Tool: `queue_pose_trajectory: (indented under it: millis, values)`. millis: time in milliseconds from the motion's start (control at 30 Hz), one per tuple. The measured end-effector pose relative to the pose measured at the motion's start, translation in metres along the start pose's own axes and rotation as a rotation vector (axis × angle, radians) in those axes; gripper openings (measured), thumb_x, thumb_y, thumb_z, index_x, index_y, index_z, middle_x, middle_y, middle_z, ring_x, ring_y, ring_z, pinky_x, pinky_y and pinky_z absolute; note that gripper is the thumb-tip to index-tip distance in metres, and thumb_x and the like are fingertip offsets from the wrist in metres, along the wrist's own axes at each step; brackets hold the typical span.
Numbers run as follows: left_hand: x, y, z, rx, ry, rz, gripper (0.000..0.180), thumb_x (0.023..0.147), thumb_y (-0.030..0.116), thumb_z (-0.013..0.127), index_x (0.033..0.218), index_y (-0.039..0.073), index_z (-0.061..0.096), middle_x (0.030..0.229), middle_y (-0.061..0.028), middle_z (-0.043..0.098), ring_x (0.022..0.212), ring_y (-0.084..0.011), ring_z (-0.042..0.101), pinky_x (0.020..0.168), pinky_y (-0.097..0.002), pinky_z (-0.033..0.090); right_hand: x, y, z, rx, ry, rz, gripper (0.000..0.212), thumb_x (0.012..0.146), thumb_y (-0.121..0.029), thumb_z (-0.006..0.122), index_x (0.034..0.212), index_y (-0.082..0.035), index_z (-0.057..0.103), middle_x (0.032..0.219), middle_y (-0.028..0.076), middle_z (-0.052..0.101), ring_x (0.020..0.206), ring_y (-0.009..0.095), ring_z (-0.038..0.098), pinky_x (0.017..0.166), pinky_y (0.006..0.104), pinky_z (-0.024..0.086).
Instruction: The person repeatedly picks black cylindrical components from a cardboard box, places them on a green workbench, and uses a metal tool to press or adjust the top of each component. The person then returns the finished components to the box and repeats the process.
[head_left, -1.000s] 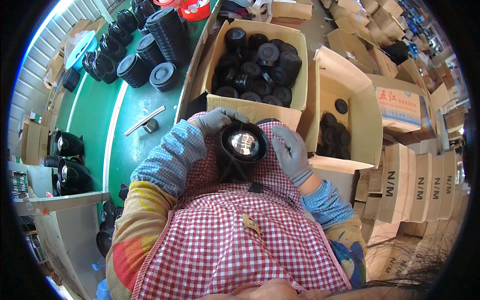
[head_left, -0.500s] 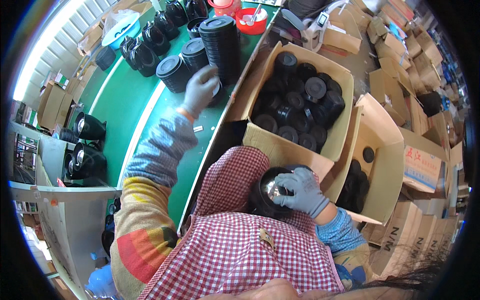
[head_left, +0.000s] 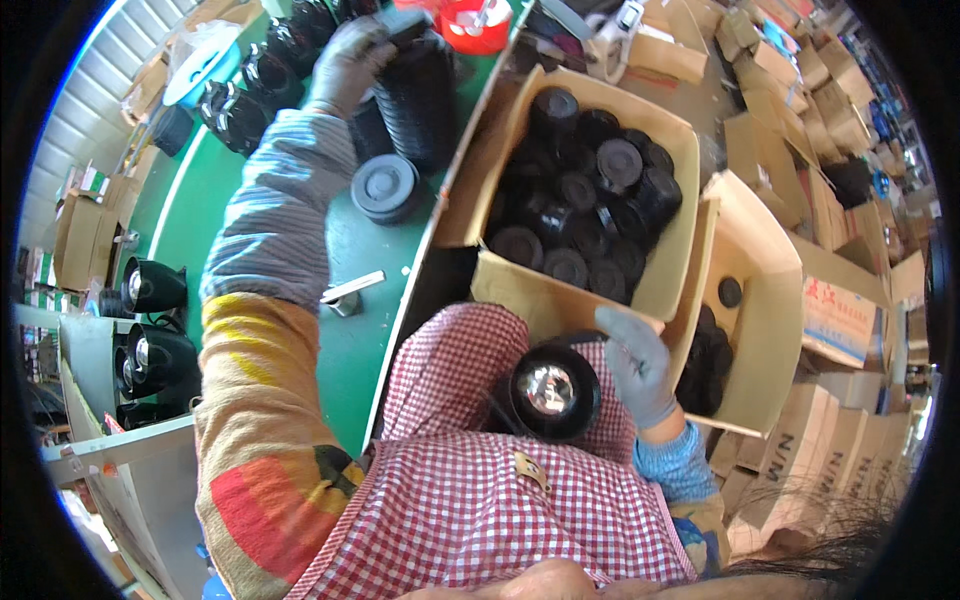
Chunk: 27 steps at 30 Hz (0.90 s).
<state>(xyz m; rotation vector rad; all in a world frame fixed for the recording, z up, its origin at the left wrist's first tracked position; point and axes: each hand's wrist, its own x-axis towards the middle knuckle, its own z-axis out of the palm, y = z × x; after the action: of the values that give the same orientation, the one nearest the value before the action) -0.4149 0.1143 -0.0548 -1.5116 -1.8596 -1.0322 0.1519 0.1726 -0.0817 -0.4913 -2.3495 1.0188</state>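
- Black round lamp head (head_left: 553,390): lying in the person's lap on the red-checked apron (head_left: 480,500), its shiny reflector face turning up toward the camera.
- Right hand (head_left: 637,365): gloved in grey, curling around the lamp head's right side and holding it there.
- Left hand (head_left: 350,62): gloved, reaching far out over the green table (head_left: 370,250), fingers closing on the top of a tall stack of black caps (head_left: 418,95).
- Single black cap (head_left: 385,187): sitting on the table just beside that stack.
- Cardboard box (head_left: 560,300): standing open beyond the lap, holding many black round parts (head_left: 590,200).
- Second open box (head_left: 760,300): standing to the right.
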Motion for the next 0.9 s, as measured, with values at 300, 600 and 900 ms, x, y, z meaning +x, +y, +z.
queue_pose_trajectory:
  millis: [300, 600, 900]
  values:
    - [-0.102, 0.257, -0.073, -0.903, -0.646, -0.104, 0.054, 0.100, 0.041, 0.062, 0.132, -0.002, 0.058, 0.124, -0.0118, 0.062, 0.113, -0.0209, 0.061, 0.098, -0.0348, 0.048, 0.025, 0.011, -0.006, 0.621, -0.020, 0.060, 0.069, 0.108, -0.050, 0.037, 0.149, 0.005, 0.041, 0.145, 0.019, 0.054, 0.133, 0.027, 0.052, 0.115, 0.0375, 0.037]
    - [-0.205, 0.357, -0.033, -1.359, -0.638, -0.387, 0.058, 0.110, 0.045, 0.033, 0.136, -0.003, 0.055, 0.129, -0.0184, 0.061, 0.124, -0.0294, 0.058, 0.110, -0.0403, 0.041, -0.059, 0.007, 0.017, 0.770, -0.078, 0.130, 0.048, 0.100, -0.044, 0.061, 0.109, 0.001, 0.074, 0.123, 0.018, 0.070, 0.123, 0.030, 0.060, 0.111, 0.0444, 0.040]
    - [-0.210, 0.360, -0.020, -1.010, -0.590, 0.091, 0.044, 0.108, 0.025, 0.034, 0.111, 0.001, 0.071, 0.123, -0.0185, 0.066, 0.122, -0.0369, 0.059, 0.111, -0.0452, 0.041, -0.075, 0.010, 0.020, 0.454, -0.060, -0.139, 0.019, 0.094, -0.019, 0.065, 0.090, -0.005, 0.078, 0.111, 0.012, 0.074, 0.119, 0.030, 0.063, 0.116, 0.0479, 0.034]
